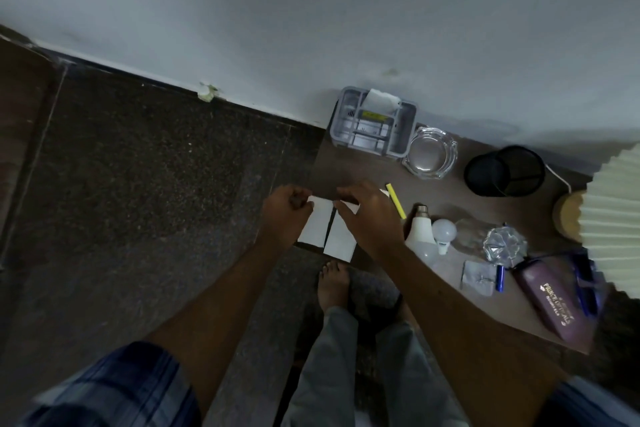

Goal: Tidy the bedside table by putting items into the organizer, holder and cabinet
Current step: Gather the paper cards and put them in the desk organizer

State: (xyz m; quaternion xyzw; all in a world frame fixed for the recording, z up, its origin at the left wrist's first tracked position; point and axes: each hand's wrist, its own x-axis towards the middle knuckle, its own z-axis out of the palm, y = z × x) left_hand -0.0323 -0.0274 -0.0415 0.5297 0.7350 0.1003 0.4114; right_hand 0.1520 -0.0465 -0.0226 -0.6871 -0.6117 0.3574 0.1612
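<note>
The left hand (287,210) has a clenched grip pinching the upper corner of the left white paper sheet (317,224). The right hand (367,218) has its grip curled on the upper edge of the right white paper sheet (341,241). Both sheets lie side by side at the desk (363,166) front-left corner, overhanging its edge. The grey organizer (337,125) stands against the wall, with the glass ashtray (431,152) just beside it and the black mesh holder (505,170) further right. A yellow marker (396,201) lies near the right hand.
</note>
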